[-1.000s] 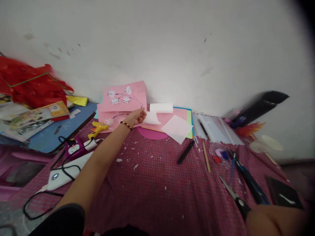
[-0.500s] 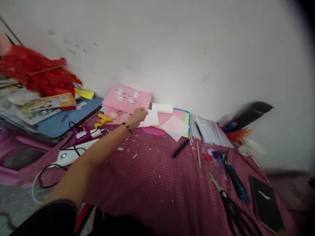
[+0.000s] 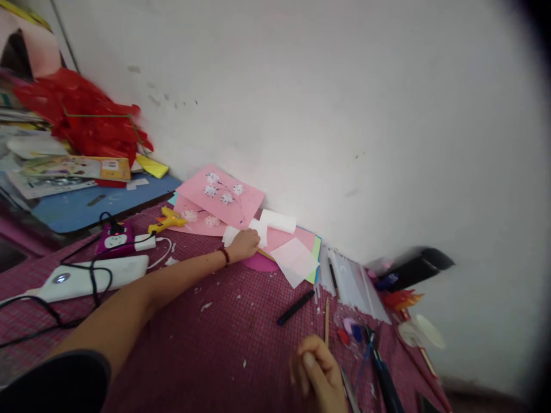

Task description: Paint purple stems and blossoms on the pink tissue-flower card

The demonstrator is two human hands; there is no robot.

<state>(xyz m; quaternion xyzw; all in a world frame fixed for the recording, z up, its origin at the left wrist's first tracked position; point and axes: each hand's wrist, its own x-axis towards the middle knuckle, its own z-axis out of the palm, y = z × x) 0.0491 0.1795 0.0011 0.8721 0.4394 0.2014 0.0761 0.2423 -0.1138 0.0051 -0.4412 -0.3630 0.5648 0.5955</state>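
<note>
Table: clock centre.
Paper stack: 12 o'clock — paper roll, loose sheet on top.
Glue gun: 11 o'clock, right of socket adapter.
Power bank: 10 o'clock, before socket adapter.
Marker: 2 o'clock, left of wooden stick.
Side table: 10 o'clock — books on top.

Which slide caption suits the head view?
Left hand at white paper near pink flower artwork; right hand over checked tablecloth.

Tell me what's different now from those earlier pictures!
The right hand, out of view half a second ago, now shows near the wooden stick. The left hand stays at the white paper, which has shifted left and now shows on both sides of it; grip unclear. The view has tilted. The yellow glue gun, black marker and white roll stayed put.
</note>
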